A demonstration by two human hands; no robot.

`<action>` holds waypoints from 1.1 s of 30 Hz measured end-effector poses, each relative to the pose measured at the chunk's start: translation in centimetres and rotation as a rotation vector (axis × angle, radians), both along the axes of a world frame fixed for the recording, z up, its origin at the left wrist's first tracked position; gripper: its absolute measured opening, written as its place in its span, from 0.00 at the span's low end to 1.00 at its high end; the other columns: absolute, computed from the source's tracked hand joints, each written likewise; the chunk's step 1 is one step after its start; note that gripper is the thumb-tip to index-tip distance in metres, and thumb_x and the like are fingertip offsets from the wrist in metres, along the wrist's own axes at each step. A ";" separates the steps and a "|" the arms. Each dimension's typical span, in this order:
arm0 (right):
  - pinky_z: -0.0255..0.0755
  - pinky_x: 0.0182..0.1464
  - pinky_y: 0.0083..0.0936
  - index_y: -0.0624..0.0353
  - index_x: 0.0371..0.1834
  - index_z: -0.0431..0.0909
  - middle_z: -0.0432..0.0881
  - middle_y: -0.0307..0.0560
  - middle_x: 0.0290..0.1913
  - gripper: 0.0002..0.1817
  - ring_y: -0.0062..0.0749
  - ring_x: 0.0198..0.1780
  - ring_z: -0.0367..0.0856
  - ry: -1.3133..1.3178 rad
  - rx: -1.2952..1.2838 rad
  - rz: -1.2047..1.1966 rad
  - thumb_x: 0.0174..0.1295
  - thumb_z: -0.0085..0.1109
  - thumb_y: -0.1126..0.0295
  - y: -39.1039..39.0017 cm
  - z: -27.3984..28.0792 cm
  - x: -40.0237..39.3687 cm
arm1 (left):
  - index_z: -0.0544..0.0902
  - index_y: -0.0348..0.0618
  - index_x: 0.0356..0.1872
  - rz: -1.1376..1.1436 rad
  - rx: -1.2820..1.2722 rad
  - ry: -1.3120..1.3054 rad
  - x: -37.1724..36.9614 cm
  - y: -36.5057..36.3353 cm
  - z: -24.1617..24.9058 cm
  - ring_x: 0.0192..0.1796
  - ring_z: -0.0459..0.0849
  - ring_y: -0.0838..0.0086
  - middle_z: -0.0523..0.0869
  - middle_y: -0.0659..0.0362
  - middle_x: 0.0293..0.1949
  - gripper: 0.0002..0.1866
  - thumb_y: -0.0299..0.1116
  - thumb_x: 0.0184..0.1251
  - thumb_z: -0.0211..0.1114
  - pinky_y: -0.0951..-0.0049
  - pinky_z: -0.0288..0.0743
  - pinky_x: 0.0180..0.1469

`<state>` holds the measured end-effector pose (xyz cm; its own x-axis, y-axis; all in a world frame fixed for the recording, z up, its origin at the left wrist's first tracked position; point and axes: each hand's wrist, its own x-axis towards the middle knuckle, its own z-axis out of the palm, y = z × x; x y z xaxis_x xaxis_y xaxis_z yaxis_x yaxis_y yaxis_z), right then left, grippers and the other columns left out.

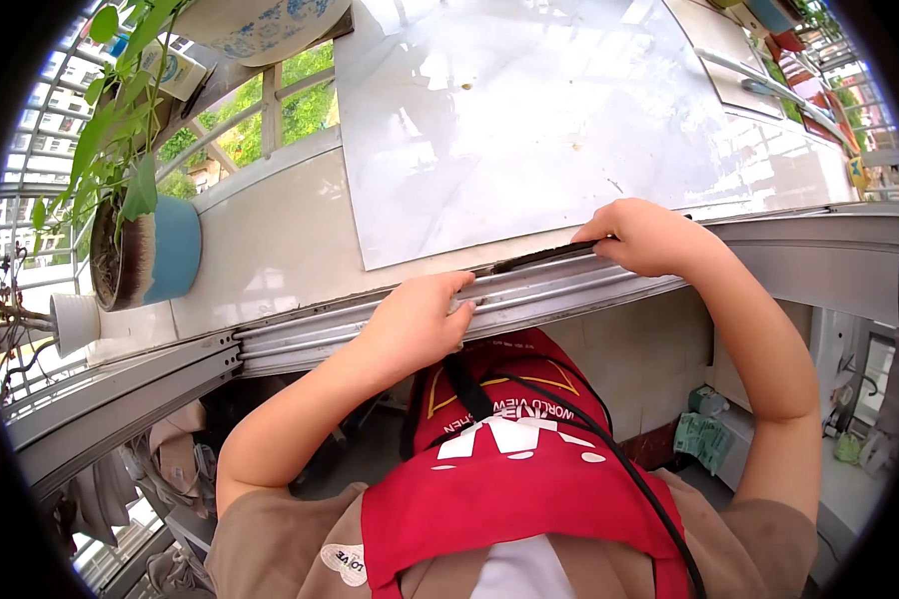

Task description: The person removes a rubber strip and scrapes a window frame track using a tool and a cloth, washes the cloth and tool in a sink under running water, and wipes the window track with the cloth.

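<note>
A long, thin black strip (549, 257) lies along the inner edge of a metal sliding-window track (529, 285). My right hand (649, 238) is closed on the strip's right end, thumb and fingers pinched together. Near the strip's other end, my left hand (415, 321) rests at the track with curled fingers, index finger and thumb against the rails. Whatever lies between those left fingers is too small to make out. The strip's exact kind does not show.
Beyond the track, a large white board (529, 120) lies on the tiled ledge (260, 250). A blue plant pot (173, 250) and a small white pot (74, 324) stand left. A patterned planter (260, 28) is at the back. A black cable (629, 469) crosses my red apron (519, 489).
</note>
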<state>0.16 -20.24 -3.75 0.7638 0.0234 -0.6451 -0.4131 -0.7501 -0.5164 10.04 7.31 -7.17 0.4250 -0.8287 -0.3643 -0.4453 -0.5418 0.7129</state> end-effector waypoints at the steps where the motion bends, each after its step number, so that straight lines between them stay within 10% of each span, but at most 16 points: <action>1: 0.75 0.51 0.36 0.60 0.49 0.83 0.84 0.54 0.42 0.14 0.50 0.46 0.81 -0.062 -0.009 0.000 0.59 0.57 0.75 0.1 -0.9 -0.5 | 0.79 0.34 0.57 0.022 0.058 0.003 0.1 0.0 0.6 0.44 0.85 0.52 0.86 0.42 0.41 0.20 0.33 0.68 0.58 0.59 0.77 0.48; 11: 0.74 0.47 0.37 0.57 0.46 0.86 0.82 0.48 0.37 0.16 0.45 0.45 0.80 -0.522 -0.221 0.124 0.57 0.53 0.80 2.3 -0.5 -4.1 | 0.81 0.36 0.53 0.017 0.103 -0.107 -1.1 -0.5 0.5 0.45 0.83 0.47 0.86 0.41 0.41 0.17 0.33 0.67 0.58 0.55 0.76 0.49; 21: 0.73 0.49 0.37 0.56 0.46 0.85 0.81 0.48 0.37 0.17 0.46 0.45 0.79 -0.475 0.082 0.004 0.56 0.54 0.81 1.7 -1.9 -3.8 | 0.81 0.35 0.50 -0.101 0.186 -0.135 -0.5 -1.2 0.6 0.43 0.84 0.47 0.85 0.42 0.38 0.16 0.33 0.66 0.57 0.53 0.76 0.47; 33: 0.75 0.46 0.37 0.57 0.46 0.84 0.82 0.47 0.37 0.15 0.45 0.44 0.80 -0.501 -0.223 0.025 0.57 0.55 0.80 2.4 1.6 -3.7 | 0.78 0.37 0.45 -0.092 0.180 -0.185 -1.4 -0.6 0.0 0.39 0.84 0.50 0.84 0.47 0.35 0.11 0.31 0.67 0.58 0.53 0.76 0.42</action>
